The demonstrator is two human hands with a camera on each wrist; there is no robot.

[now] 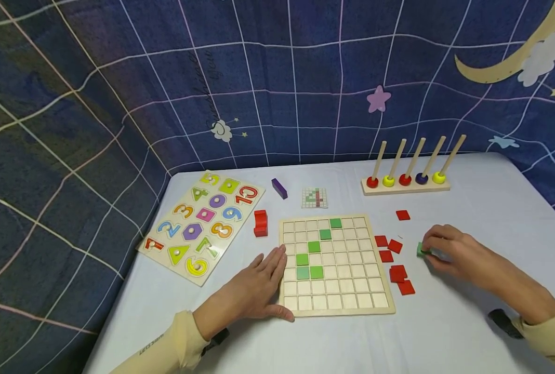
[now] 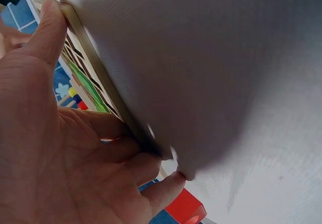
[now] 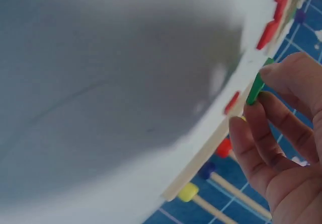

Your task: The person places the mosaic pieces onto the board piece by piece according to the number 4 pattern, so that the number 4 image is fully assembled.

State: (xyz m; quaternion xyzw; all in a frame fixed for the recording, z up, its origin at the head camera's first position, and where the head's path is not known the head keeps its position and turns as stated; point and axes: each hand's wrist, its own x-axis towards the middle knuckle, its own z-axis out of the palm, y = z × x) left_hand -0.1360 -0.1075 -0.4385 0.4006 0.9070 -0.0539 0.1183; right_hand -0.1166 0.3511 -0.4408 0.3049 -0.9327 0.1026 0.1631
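Observation:
A wooden grid board (image 1: pixel 351 286) lies on the table with several green tiles (image 1: pixel 314 246) in its squares, most in a slanting line. My left hand (image 1: pixel 255 284) rests against the board's left edge, its fingers extended and the thumb at the near corner. To the right of the board, my right hand (image 1: pixel 460 255) pinches a green square tile (image 3: pixel 258 85) between thumb and fingertips, just above the table. Several red square tiles (image 1: pixel 397 273) lie between the board and that hand, some overlapping. Behind the board is a small card (image 1: pixel 315 198) printed with a coloured grid pattern.
A number and shape puzzle board (image 1: pixel 202 223) lies at the left. Between it and the grid board are a red block (image 1: pixel 261 224) and a purple block (image 1: pixel 279 188). A peg stand (image 1: pixel 406 188) with coloured beads stands at the back right, before a patterned curtain (image 1: pixel 268 93).

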